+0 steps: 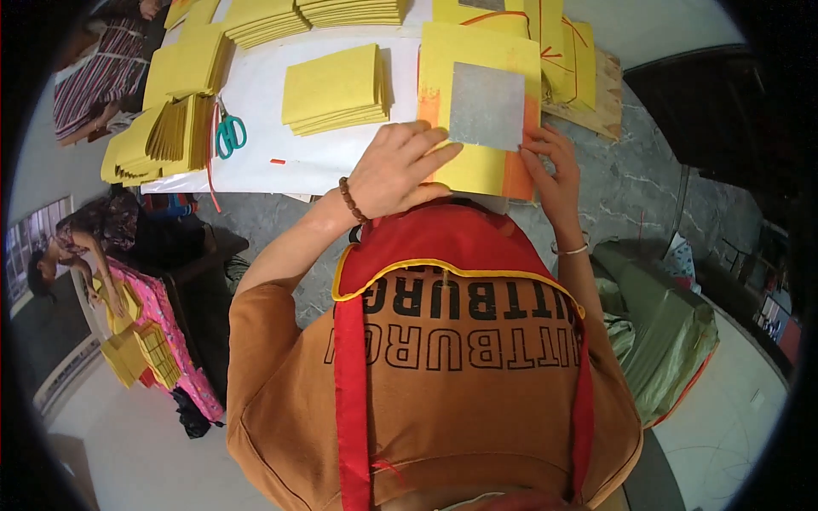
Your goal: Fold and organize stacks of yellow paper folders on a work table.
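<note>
Touching the silver-squared yellow paper (pixel 487 104) at upper centre are left hand (pixel 399 169), fingers apart, and right hand (pixel 555 170), whose clamping I cannot tell.

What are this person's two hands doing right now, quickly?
Left hand: open, fingers resting on the yellow paper with a grey square.
Right hand: fingers at its right edge; grip cannot be told.

At twelve o'clock I see the left hand (pixel 399 166) and at two the right hand (pixel 555 175), both touching yellow paper (pixel 436 51) bearing a grey square (pixel 487 104). Teal-handled scissors (pixel 228 134) lie at ten on the white tabletop (pixel 281 162); at nine, a co-worker (pixel 95 226) bends over.
</note>
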A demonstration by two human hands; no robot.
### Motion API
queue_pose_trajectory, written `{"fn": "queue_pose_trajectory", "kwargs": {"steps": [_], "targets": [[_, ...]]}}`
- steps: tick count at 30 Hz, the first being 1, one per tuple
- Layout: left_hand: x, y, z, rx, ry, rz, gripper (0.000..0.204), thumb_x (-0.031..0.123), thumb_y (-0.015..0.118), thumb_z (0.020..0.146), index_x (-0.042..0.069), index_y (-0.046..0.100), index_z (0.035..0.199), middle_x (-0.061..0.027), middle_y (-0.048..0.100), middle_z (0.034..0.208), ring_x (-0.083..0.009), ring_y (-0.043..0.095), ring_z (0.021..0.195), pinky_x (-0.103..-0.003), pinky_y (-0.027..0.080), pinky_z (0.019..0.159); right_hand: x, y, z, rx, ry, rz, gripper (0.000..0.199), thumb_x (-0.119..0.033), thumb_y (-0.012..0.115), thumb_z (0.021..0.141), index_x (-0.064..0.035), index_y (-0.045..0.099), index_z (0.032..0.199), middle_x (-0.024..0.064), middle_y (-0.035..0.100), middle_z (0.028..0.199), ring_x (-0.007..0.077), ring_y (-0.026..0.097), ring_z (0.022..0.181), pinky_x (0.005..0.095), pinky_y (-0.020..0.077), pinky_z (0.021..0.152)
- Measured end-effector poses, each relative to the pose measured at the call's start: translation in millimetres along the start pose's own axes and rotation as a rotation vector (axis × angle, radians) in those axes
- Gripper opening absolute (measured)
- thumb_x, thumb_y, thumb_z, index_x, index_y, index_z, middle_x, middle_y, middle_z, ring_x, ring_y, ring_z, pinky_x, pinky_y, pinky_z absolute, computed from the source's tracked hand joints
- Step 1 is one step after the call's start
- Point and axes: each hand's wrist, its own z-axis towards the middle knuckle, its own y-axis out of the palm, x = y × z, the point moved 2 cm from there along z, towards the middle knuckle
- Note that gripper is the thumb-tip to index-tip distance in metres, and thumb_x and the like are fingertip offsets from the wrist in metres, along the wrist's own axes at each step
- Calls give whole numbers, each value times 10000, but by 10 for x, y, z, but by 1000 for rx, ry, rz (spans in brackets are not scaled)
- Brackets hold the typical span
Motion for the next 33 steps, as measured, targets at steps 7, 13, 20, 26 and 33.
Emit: {"fn": "queue_pose_trajectory", "kwargs": {"steps": [7, 13, 20, 26, 33], "targets": [[123, 33, 90, -156, 181, 125, 456, 287, 633, 744, 50, 559, 1125, -88, 532, 1110, -233, 494, 987, -354, 397, 803, 71, 16, -21, 34, 58, 115, 106, -88, 647, 776, -46, 647, 873, 74, 605, 1078, 247, 506, 1101, 348, 395, 922], [83, 54, 140, -60, 167, -16, 282, 187, 629, 767, 59, 613, 1018, -77, 588, 934, -229, 539, 851, -326, 447, 729, 72, 24, -26, 1, 124, 228, 100, -88, 643, 788, -27, 646, 866, 77, 590, 1097, 195, 521, 1062, 307, 396, 903], [-17, 9, 222, -139, -95, -351, 101, 110, 606, 788, 13, 611, 815, -101, 589, 734, -250, 561, 687, -329, 457, 616, 105, 21, -31, 1, 229, 434, 116, -122, 609, 829, -14, 649, 829, 83, 589, 1084, 167, 525, 1010, 288, 395, 875], [-108, 56, 240, -165, -320, -552, 104, 103, 584, 779, 7, 624, 781, -93, 615, 689, -200, 580, 615, -297, 458, 570, 109, 25, -6, 1, 265, 476, 162, -138, 576, 858, 2, 648, 820, 85, 595, 1069, 152, 529, 987, 273, 397, 864], [-227, 108, 251, -218, -487, -752, 110, 92, 584, 780, -8, 630, 774, -26, 588, 617, -54, 494, 567, -233, 414, 524, 132, 48, -7, 40, 342, 518, 235, -181, 528, 897, 21, 646, 878, 74, 594, 1069, 139, 532, 979, 260, 395, 866]]}}
